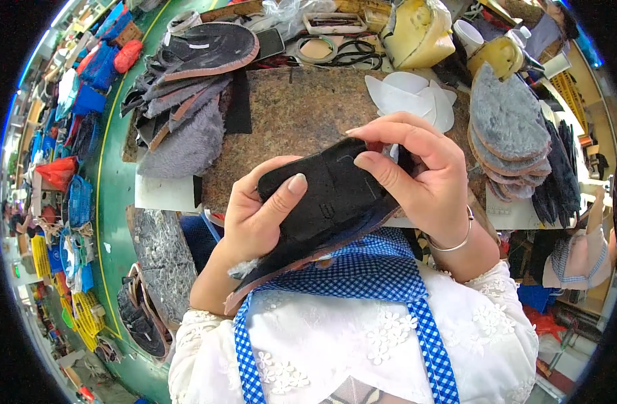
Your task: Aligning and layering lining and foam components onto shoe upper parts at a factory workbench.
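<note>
My left hand (258,215) grips the near left part of a black shoe piece (329,195), its thumb lying flat on the dark fabric face. The piece is sole-shaped, with stitched marks and a pinkish-brown lower edge, and it is held tilted above my apron. At its far end my right hand (416,168) pinches the rim between thumb and fingers. Something small and whitish shows beside those fingers, too hidden to name. A tuft of grey fluff sticks out under my left wrist.
A pile of grey furry insoles (187,101) lies at the worktable's left. More furry insoles (510,128) are stacked at the right, beside black strips (561,172). White cut shapes (413,97) lie near the table's (281,101) back, close to a yellow container (419,34).
</note>
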A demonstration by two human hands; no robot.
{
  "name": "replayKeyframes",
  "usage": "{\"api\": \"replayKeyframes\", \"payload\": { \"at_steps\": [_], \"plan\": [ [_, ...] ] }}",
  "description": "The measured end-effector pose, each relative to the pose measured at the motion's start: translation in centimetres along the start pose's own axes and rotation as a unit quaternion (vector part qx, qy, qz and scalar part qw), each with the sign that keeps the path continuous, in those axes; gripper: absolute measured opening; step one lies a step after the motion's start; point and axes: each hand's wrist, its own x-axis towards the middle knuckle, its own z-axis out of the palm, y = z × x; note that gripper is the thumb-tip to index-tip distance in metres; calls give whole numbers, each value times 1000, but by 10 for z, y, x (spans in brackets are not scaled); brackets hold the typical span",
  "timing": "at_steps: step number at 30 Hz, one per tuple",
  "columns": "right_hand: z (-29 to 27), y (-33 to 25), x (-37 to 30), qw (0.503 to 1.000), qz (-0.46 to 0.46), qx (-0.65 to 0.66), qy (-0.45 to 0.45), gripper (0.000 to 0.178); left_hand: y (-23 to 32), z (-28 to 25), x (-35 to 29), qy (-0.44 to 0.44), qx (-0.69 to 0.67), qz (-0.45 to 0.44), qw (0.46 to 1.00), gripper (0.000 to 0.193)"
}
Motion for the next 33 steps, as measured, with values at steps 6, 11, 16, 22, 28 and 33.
{"api": "replayKeyframes", "payload": {
  "at_steps": [6, 11, 16, 22, 28, 33],
  "plan": [
    [7, 3, -1, 999, 22, 29, 39, 10, 0, 0, -3, -6, 18, -1, 1000, 24],
    [10, 9, -2, 982, 123, 140, 7, 5, -2, 1, -5, 2, -19, -29, 999, 23],
    [10, 15, -4, 846, 299, 436, -71, 10, -3, 2, -3, -33, -32, -33, 998, 23],
    [10, 16, -11, 856, 306, 414, -48, 12, -9, -1, -4, -18, 1, 3, 1000, 23],
    [14, 11, -10, 924, 259, 282, -3, 11, 0, 5, 0, -30, 105, -8, 994, 32],
    [17, 23, -12, 929, 287, 231, 40, 13, 6, 0, 14, -119, 156, -119, 973, 39]
  ]
}}
